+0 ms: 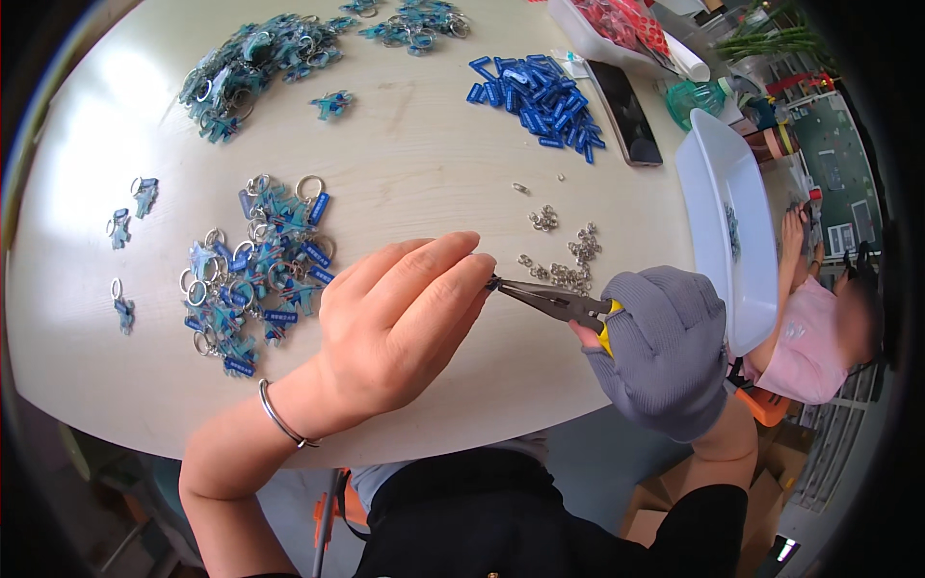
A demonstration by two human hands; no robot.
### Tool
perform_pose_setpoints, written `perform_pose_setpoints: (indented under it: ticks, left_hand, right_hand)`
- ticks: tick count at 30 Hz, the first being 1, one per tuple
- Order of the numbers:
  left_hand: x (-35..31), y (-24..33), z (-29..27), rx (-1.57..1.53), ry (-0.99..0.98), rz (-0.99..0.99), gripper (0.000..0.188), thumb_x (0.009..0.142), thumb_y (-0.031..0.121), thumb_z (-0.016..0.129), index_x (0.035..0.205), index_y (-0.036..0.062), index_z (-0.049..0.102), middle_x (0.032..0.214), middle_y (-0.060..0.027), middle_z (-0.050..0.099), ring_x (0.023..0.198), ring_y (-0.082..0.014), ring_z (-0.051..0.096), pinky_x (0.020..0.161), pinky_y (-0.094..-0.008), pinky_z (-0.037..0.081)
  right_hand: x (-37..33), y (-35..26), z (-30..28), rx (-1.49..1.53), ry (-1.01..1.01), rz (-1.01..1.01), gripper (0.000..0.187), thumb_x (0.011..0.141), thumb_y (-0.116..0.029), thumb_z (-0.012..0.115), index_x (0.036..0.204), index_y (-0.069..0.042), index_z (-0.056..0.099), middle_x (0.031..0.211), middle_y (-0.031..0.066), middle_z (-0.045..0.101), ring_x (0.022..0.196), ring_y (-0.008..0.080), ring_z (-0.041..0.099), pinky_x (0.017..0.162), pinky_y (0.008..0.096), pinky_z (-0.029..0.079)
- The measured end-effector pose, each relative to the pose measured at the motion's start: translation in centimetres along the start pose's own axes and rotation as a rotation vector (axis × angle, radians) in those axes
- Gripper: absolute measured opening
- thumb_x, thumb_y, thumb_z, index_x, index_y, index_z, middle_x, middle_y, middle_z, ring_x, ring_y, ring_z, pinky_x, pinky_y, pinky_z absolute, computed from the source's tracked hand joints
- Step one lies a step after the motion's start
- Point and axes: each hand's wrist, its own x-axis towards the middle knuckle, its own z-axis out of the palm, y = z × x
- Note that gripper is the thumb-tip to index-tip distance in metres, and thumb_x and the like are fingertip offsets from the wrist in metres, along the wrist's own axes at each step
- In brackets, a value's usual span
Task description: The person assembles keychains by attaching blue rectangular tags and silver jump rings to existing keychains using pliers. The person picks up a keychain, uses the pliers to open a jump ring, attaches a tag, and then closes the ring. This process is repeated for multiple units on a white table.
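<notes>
My right hand (pixel 665 347), in a grey knit glove, is closed round needle-nose pliers (pixel 554 300) with yellow handles. The pliers' tips point left and meet the fingertips of my bare left hand (pixel 405 308). Those fingers are pinched together; a small dark bit shows at the tips, but my hand hides most of what it grips. Beside my left hand lies a pile of keychains (pixel 260 270) with split rings, teal charms and blue tags. Small metal connectors (pixel 578 255) lie scattered just beyond the pliers.
Loose blue tags (pixel 544 96) are heaped at the far middle, beside a phone (pixel 624 113). Teal keychains (pixel 255 67) form a heap at far left. A white tray (pixel 708 169) stands at right. Beyond it, a person in pink (pixel 805 337) sits with hands at the table.
</notes>
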Motion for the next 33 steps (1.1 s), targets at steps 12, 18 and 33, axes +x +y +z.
perform_pose_setpoints:
  ticks: [12, 18, 33]
  left_hand:
    - [0.8, 0.0, -0.7, 0.086, -0.02, 0.102, 0.022, 0.065, 0.0, 0.077, 0.084, -0.0004, 0.065, 0.086, -0.0127, 0.066, 0.066, -0.0214, 0.066, 0.051, -0.0278, 0.051]
    - [0.8, 0.3, -0.9, -0.051, 0.0, 0.02, 0.025, 0.064, -0.002, 0.079, 0.086, -0.0012, 0.066, 0.085, -0.013, 0.068, 0.066, -0.0224, 0.067, 0.054, -0.0285, 0.054]
    - [0.7, 0.7, -1.8, -0.264, -0.018, -0.067, 0.029, 0.067, -0.005, 0.08, 0.092, -0.002, 0.067, 0.091, -0.0155, 0.069, 0.071, -0.0232, 0.069, 0.058, -0.028, 0.055]
  right_hand:
    - [0.3, -0.5, -0.5, 0.018, -0.001, 0.042, 0.033, 0.06, -0.01, 0.083, 0.078, 0.002, 0.057, 0.09, 0.015, 0.056, 0.077, 0.0326, 0.058, 0.062, 0.0421, 0.043]
    - [0.1, -0.6, -0.9, 0.042, -0.024, 0.058, 0.033, 0.062, -0.012, 0.082, 0.08, 0.002, 0.058, 0.093, 0.0157, 0.056, 0.081, 0.0334, 0.057, 0.065, 0.0439, 0.043]
    - [-0.2, -0.8, 0.5, 0.297, 0.136, 0.116, 0.035, 0.061, -0.019, 0.081, 0.076, -0.001, 0.055, 0.095, 0.0148, 0.059, 0.083, 0.0339, 0.055, 0.07, 0.0442, 0.045]
